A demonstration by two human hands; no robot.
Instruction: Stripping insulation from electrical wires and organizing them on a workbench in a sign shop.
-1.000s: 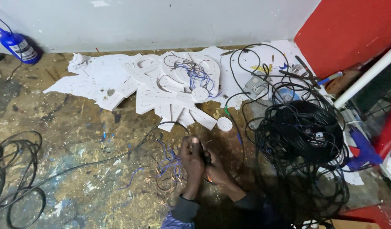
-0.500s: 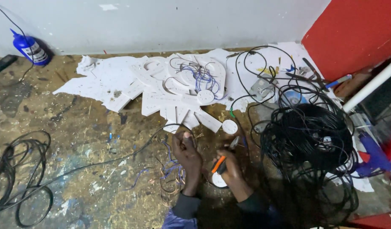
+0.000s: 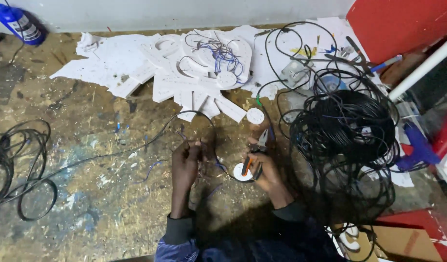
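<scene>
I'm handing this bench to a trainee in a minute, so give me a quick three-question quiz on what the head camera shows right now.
1. True or false: the right hand holds a tool with orange and black handles.
2. What is the left hand pinching? A) a thin wire B) the blue bottle C) a white disc
3. Fill in: the big tangle of black cable lies to the person's ____ side.

Key: 1 true; 2 A; 3 right.
</scene>
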